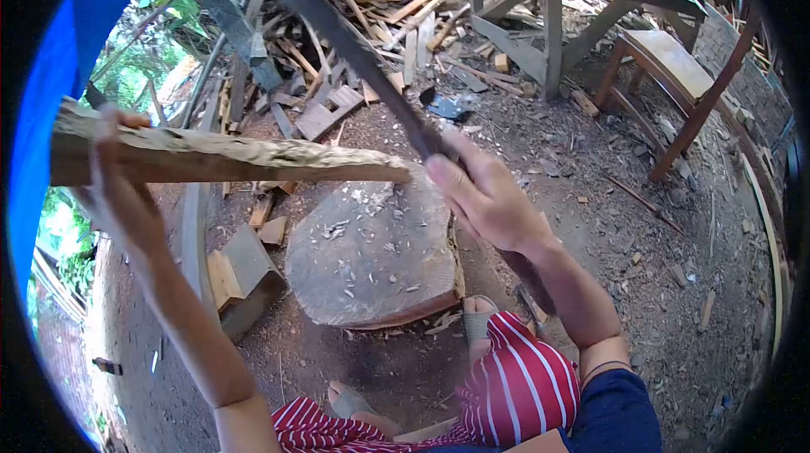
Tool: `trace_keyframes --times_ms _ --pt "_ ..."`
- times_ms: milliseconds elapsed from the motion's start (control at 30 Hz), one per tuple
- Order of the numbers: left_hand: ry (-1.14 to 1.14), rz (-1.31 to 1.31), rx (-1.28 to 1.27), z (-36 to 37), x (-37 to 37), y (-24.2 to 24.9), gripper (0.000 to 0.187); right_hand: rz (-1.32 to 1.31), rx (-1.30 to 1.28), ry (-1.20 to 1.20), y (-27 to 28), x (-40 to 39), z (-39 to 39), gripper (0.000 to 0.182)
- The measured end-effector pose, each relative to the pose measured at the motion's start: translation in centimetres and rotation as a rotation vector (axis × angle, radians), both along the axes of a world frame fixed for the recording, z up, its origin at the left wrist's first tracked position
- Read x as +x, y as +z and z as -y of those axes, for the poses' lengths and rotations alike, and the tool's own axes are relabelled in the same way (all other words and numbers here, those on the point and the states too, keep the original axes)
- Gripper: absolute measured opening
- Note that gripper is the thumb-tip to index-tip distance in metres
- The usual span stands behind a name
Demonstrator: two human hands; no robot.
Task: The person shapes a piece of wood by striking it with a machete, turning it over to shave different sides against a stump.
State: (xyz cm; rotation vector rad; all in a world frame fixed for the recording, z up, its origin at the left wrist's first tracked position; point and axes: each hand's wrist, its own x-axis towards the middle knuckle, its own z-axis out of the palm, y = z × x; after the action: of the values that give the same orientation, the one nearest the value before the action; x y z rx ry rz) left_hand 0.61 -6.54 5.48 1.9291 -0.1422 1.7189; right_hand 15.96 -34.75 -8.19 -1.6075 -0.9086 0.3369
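My left hand (125, 187) grips a long wooden plank (261, 168) near its thick left end. Its upper side is pale and rough with chopped marks, while the side facing me is smooth and brown. The plank's narrow right end lies over the far edge of a round chopping stump (371, 263), whose top is strewn with small chips. In my right hand (481, 191) is the handle of a machete (354, 48). Its dark, motion-blurred blade points up and to the left, raised above the plank's right end.
A heap of scrap wood (413, 23) lies at the back. A wooden workbench (553, 40) and a chair (666, 65) stand at the back right. Wood blocks (245, 272) sit left of the stump. My sandalled feet (479, 318) are close to its near side.
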Motion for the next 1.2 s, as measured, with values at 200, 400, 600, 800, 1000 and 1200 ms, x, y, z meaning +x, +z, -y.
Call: trace_keyframes --times_ms 200,400,600,800,1000,1200 --pt "-0.148 -0.033 -0.133 1.6 1.3 2.7 0.016 0.28 0.128 -0.18 -2.5 -0.1 -1.3 0.03" --pt "-0.084 0.088 -0.23 1.7 -0.1 0.9 0.023 -0.037 -0.387 -0.057 -14.5 0.6 -2.3 0.042" --pt "-0.245 0.271 -0.219 2.8 0.2 1.6 0.023 -0.025 -0.464 -0.029 -12.4 1.0 -1.8 0.042" --pt "-0.275 0.245 -0.197 1.4 2.6 1.6 0.037 -0.032 -0.447 -0.159 -12.7 2.0 -0.2 0.043" --pt "-0.189 0.196 -0.109 4.7 7.3 2.0 0.044 -0.502 -0.241 0.029 -11.9 2.8 0.1 0.039" --pt "-0.226 0.118 -0.089 2.8 8.4 3.1 0.04 -0.33 0.205 0.028 -0.3 1.5 1.3 0.029"
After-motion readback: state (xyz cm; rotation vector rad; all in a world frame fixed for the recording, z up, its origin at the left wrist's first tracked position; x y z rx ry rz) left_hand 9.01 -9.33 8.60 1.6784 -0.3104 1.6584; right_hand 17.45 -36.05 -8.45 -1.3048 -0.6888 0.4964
